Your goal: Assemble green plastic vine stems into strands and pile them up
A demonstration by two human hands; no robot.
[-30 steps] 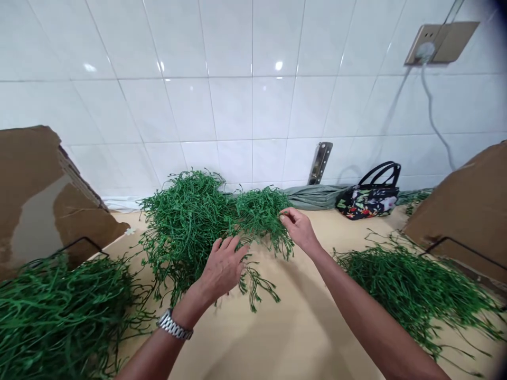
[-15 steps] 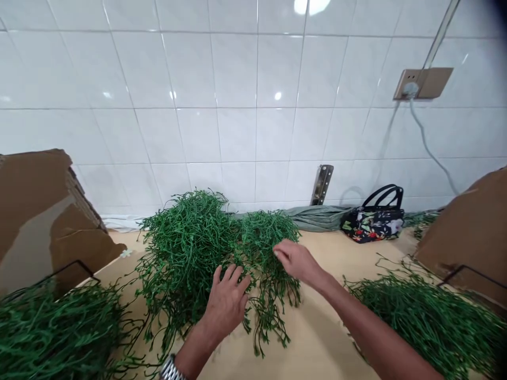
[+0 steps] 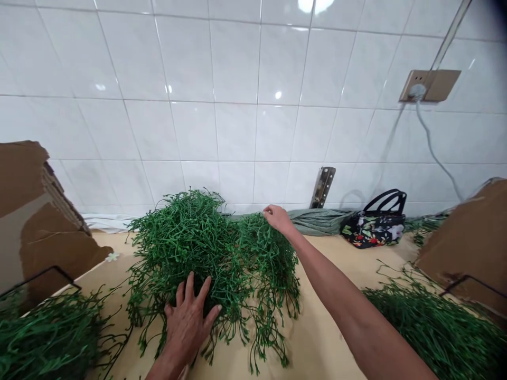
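Note:
A big tangled heap of green artificial plant stems [image 3: 186, 232] lies in front of me on the pale tabletop. My left hand [image 3: 190, 311] rests on the near edge of that heap, fingers spread and palm down. Over the top of a smaller bunch of the same stems [image 3: 263, 243], to the right and joined to the heap, is my right hand [image 3: 276, 217]. Its fingers are pinched together; whatever they may hold is too small to make out.
More green stems [image 3: 51, 338] lie at the left, and another pile [image 3: 431, 322] at the right. Torn cardboard boxes [image 3: 51, 211] [image 3: 471, 237] flank the table. By the tiled wall sit a floral handbag [image 3: 372, 227], a metal bracket [image 3: 322, 187] and grey-green cloth [image 3: 317, 221].
My left hand has moved left and nearer to me, down onto the large heap, its fingers spreading. My right hand has moved up and away to the far side of the smaller bunch.

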